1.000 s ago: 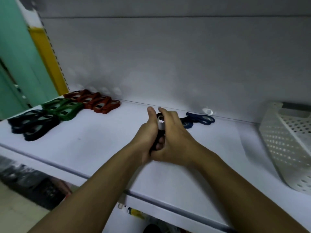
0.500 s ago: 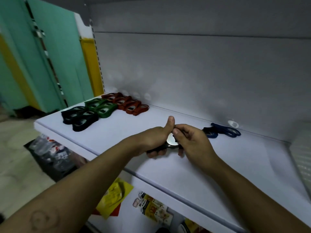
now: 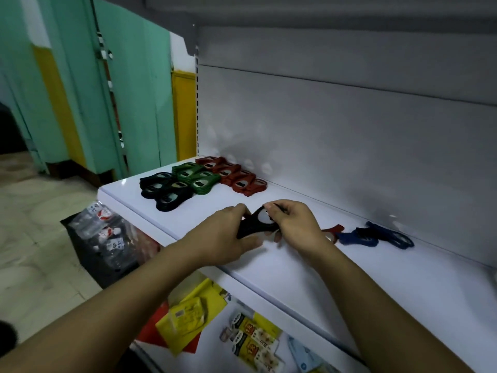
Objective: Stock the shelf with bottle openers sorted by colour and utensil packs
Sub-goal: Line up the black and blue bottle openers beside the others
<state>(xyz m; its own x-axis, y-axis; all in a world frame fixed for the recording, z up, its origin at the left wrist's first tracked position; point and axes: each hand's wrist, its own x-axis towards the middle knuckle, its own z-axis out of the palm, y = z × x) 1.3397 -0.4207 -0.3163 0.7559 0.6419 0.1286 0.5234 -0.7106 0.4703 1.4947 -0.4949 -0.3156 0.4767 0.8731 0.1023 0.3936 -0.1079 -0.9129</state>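
A black bottle opener is held just above the white shelf by both hands. My left hand grips its lower handle end, and my right hand pinches its upper ring end. At the shelf's far left lie sorted groups: black openers, green openers and red openers. To the right of my hands a single red opener lies beside blue openers near the back wall.
A lower shelf holds yellow packs and printed packets. A dark crate with wrapped goods stands on the tiled floor at the left. Green and yellow wall panels rise behind the shelf's left end.
The view has swung left and the white basket is out of frame. My hands with the black opener have tilted it and sit closer to the sorted groups.
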